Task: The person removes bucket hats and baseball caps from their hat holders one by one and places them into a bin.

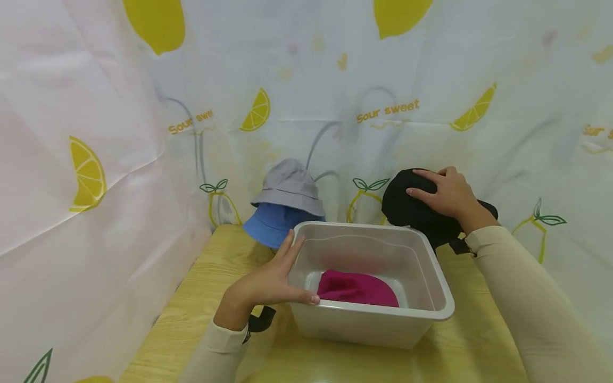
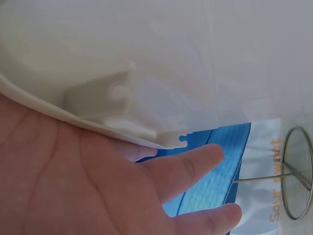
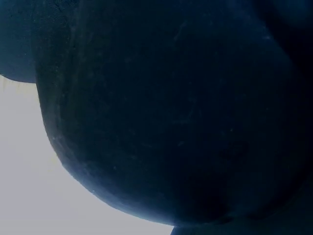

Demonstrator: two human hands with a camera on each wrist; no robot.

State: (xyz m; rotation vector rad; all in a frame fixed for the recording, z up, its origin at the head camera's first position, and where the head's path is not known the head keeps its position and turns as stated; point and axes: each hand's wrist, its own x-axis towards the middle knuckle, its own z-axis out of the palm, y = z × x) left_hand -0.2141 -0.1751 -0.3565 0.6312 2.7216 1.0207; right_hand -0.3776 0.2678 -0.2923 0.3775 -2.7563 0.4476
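My right hand (image 1: 447,194) grips a black cap (image 1: 402,199) behind the bin's right back corner, thumb and a finger lying over its crown. In the right wrist view the dark, rounded cap (image 3: 146,122) fills most of the picture and no fingers show. My left hand (image 1: 265,284) rests against the left end of a pale plastic bin (image 1: 364,322), thumb on the front rim and fingers spread along the side. The left wrist view has the rim lying across the palm, with straight fingers (image 2: 190,169) beyond it. A magenta cap (image 1: 356,287) lies inside the bin.
A grey bucket hat (image 1: 289,183) sits above a blue hat (image 1: 270,223), just behind the bin's left back corner. The wood-grain table (image 1: 191,319) ends at a lemon-print curtain (image 1: 306,69) at the back and left. A wire ring (image 2: 297,171) appears beside the blue hat.
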